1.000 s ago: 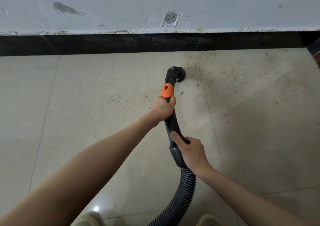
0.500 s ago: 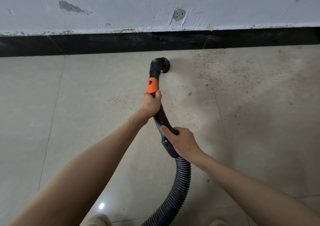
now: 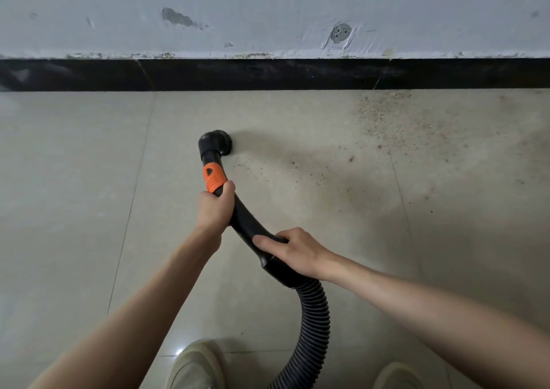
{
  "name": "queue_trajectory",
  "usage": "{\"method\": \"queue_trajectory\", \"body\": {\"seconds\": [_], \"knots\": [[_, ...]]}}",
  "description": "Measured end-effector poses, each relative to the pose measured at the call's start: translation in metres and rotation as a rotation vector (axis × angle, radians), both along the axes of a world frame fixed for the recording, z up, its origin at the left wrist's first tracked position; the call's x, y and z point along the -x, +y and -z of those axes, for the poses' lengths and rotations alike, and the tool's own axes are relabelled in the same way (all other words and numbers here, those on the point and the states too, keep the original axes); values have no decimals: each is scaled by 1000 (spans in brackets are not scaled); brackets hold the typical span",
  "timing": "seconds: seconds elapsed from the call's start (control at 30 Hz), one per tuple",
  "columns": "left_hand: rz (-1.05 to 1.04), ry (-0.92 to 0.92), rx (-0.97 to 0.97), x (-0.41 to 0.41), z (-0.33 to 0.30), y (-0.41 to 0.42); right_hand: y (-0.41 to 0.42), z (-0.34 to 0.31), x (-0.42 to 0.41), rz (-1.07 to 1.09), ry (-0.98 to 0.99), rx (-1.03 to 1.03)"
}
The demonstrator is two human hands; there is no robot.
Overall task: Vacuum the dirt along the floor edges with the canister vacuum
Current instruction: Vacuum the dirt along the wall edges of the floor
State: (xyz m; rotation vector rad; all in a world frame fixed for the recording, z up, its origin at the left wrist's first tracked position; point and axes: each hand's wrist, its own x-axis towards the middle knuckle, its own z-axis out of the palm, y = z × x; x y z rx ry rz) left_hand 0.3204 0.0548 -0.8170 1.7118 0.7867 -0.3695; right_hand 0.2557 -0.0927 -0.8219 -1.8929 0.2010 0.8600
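A black curved vacuum handle (image 3: 248, 225) with an orange collar (image 3: 213, 177) ends in a round brush nozzle (image 3: 217, 141) that rests on the beige tile floor. My left hand (image 3: 215, 207) grips the handle just below the orange collar. My right hand (image 3: 297, 250) grips the lower end of the handle, where the ribbed black hose (image 3: 312, 323) joins it. Brown dirt (image 3: 395, 126) is scattered over the tiles to the right of the nozzle, up to the black skirting (image 3: 297, 74). The canister itself is out of view.
A scuffed pale wall (image 3: 268, 10) rises above the skirting. My two shoes (image 3: 195, 365) (image 3: 395, 376) stand at the bottom edge, with the hose running down between them. The tiles left of the nozzle look free of dirt.
The nozzle has drawn back from the skirting toward me and to the left, away from the dirt patch. Both hands keep their grip on the handle.
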Motion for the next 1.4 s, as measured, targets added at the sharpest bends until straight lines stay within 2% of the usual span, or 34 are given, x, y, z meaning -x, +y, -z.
{"method": "queue_trajectory", "body": {"seconds": [0.27,0.43,0.67,0.9,1.1,1.4], "knots": [[-60,9,119,34,-5,-13,-17,-7,31,-7,49,-28],[-20,28,127,43,-4,-22,-27,-11,43,16,99,-62],[144,46,146,49,-1,-37,-39,-4,63,61,51,25],[315,56,121,44,1,-58,-54,-2,67,51,92,27],[452,111,130,35,8,-82,-60,5,67,161,53,-52],[667,82,93,10,19,-122,-71,14,62,311,-58,46]]}}
